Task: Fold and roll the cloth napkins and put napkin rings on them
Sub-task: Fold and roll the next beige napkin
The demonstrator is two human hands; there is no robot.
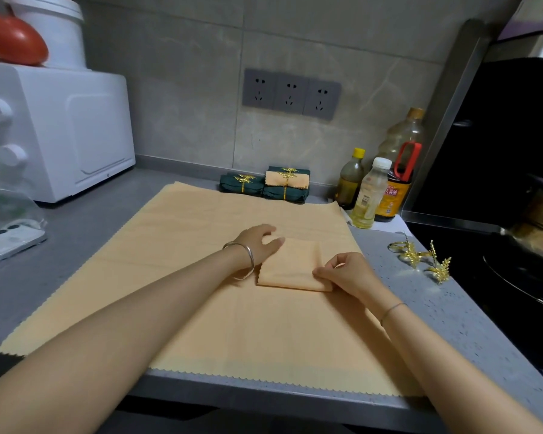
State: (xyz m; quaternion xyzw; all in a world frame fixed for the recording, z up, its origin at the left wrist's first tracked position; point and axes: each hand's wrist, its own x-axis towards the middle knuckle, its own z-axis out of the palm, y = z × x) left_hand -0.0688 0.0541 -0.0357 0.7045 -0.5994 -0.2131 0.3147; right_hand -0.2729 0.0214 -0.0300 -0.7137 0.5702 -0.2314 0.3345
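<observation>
- The folded napkin [290, 266] lies flat on the spread cloth [201, 245] in the middle of the surface [436, 308], between our hands.
- Our left hand [257, 242] rests loosely bent fingers on its far left corner, pressing, not gripping.
- Our right hand [348, 272] pinches the near right corner with curled fingers.
- We judge rolling comes next; the rings [420, 256] lie off to the right, nearer the right hand.

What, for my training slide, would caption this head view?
Left hand rests on a folded peach napkin, right hand pinches its edge; ringed napkins behind, gold rings aside.
</observation>
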